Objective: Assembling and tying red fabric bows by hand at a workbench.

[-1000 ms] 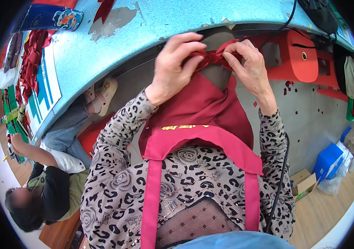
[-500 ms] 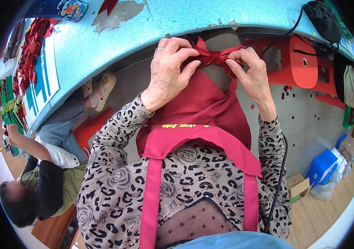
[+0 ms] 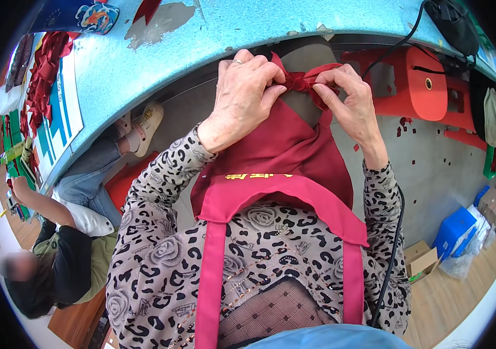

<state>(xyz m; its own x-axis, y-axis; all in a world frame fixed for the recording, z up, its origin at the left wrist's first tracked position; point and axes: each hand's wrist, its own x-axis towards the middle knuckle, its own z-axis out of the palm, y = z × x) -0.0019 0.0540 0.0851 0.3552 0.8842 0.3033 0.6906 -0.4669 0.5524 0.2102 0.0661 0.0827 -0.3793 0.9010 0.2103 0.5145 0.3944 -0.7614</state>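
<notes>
A dark red ribbon bow [image 3: 299, 82] hangs between my two hands, just in front of the table edge and above my lap. My left hand [image 3: 244, 87] pinches the bow's left loop between thumb and fingers. On the other side, my right hand [image 3: 350, 99] grips the right loop the same way. The knot shows in the middle, and a pointed tail sticks up beside my left fingertips. Beneath the bow spreads the red apron [image 3: 277, 151] that I wear, with yellow lettering on it.
The blue speckled table [image 3: 201, 41] curves across the front, with a ribbon end [image 3: 147, 10] and a pile of red bows [image 3: 47, 75] on it. A red stool [image 3: 411, 81] stands at right, near a black bag [image 3: 451, 29]. Another person [image 3: 62, 262] sits at left. Red scraps dot the floor.
My left fingers have closed in nearer to the bow's knot, and its left loop is more covered by them. Both hands keep their hold on the bow.
</notes>
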